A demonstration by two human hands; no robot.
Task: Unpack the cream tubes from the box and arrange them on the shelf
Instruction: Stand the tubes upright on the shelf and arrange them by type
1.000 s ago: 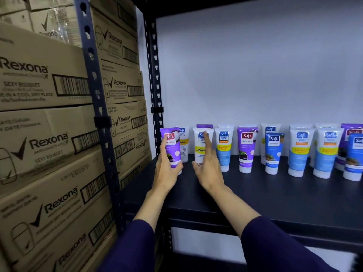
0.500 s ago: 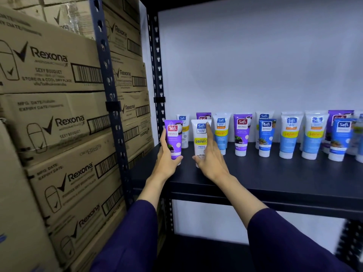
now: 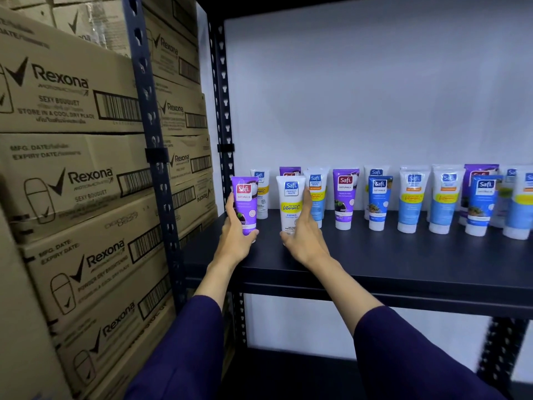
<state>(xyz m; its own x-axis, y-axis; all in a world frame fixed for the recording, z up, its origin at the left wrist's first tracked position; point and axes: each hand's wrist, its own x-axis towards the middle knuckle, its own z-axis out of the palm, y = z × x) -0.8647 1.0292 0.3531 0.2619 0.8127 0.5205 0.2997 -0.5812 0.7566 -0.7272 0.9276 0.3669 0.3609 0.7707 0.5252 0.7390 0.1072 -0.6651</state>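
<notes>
Your left hand [image 3: 237,243] is gripping the purple tube [image 3: 245,204], fingers wrapped around its lower half, holding it upright at the left end of the dark shelf [image 3: 375,255], close to the blue upright post [image 3: 223,116]. Your right hand [image 3: 305,238] is cupping the white tube [image 3: 290,206] with the yellow band, thumb underneath and fingers running up its right side, keeping it standing just beside the purple one. Whether either cap is touching the shelf, you cannot tell. Behind and to the right, a row of standing tubes [image 3: 409,197] is stretching along the shelf in white, blue and purple. Stacked cardboard boxes [image 3: 72,174] are filling the rack on your left.
</notes>
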